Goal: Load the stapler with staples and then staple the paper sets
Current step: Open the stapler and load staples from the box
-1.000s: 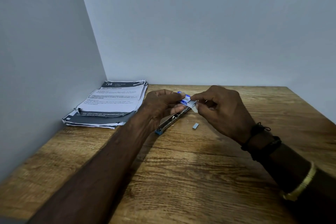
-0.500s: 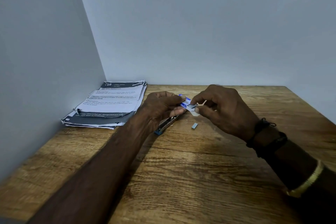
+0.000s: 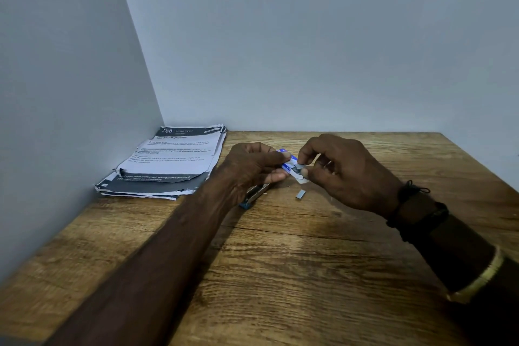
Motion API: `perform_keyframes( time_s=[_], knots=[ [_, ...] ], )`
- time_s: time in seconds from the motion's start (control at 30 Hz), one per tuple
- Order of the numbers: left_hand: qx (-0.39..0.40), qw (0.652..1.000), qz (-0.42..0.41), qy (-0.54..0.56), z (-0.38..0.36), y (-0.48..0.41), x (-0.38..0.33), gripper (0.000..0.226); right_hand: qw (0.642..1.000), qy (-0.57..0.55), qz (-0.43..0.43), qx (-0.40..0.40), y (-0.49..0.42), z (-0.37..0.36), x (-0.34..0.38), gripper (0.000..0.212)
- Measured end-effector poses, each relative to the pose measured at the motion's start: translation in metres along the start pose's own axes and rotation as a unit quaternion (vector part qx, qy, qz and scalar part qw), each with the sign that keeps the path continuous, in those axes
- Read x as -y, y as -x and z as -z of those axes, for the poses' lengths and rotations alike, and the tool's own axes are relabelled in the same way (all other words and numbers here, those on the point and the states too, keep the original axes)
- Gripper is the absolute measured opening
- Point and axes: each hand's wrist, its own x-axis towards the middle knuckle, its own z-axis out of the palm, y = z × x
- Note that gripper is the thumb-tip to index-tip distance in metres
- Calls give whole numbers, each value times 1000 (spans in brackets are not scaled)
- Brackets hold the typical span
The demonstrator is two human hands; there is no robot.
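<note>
Blue-and-white staple box [image 3: 290, 165] sits pinched between both hands' fingers, left hand [image 3: 252, 167] and right hand [image 3: 348, 171]; its print is unreadable. The left hand hides most of the stapler [image 3: 254, 196] on the worktop [image 3: 309, 261]. Papers [image 3: 174, 160] read "LIVING ROOM".

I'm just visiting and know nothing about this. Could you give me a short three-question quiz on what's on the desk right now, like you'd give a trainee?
1. True or false: the paper stack lies in the far left corner of the wooden desk.
2. What do the left hand and right hand hold between them? A) scissors B) small blue-and-white staple box C) pen
3. Fill in: a loose staple strip lies on the desk, right of the ____.

Key: 1 true; 2 B; 3 stapler.
</note>
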Motion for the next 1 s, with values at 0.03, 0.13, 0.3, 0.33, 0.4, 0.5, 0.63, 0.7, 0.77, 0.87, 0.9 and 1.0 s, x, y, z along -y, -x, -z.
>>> perform_keyframes(
  time_s=[0.03, 0.13, 0.3, 0.33, 0.4, 0.5, 0.63, 0.7, 0.77, 0.87, 0.9, 1.0],
  knots=[
    [-1, 1000, 1, 0, 0, 0, 0, 16, 1000, -6, -3, -2, 0, 0, 0, 9],
    [-8, 1000, 7, 8, 0, 0, -1, 16, 999, -13, -14, -28, -2, 0, 2, 5],
    [-39, 999, 2, 30, 7, -2, -4, 17, 994, 42, -93, -49, -3, 7, -10, 6],
    [-44, 999, 2, 32, 8, -2, -4, 17, 991, 78, -110, -19, -2, 8, -14, 6],
    [-47, 998, 2, 35, 9, -3, -4, 19, 979, 141, -136, 51, 0, 6, -18, 7],
    [-44, 998, 4, 35, 8, -3, -4, 18, 969, 161, -160, 102, 1, 1, -19, 9],
    [-40, 999, 3, 33, 7, -3, -4, 19, 964, 165, -165, 125, 1, 0, -19, 4],
    [-41, 999, 3, 33, 7, -3, -4, 19, 968, 155, -160, 118, 1, 0, -18, 2],
    [-43, 999, 2, 33, 7, -3, -4, 21, 975, 140, -132, 111, 1, -1, -16, 12],
    [-43, 998, -2, 35, 7, -2, -5, 22, 980, 127, -83, 127, 0, -5, -9, 19],
    [-42, 998, -2, 36, 7, -1, -5, 22, 980, 124, -73, 134, 0, -8, -7, 19],
    [-41, 998, -3, 37, 5, 0, -5, 23, 980, 116, -65, 150, 0, -12, -3, 16]
  ],
)
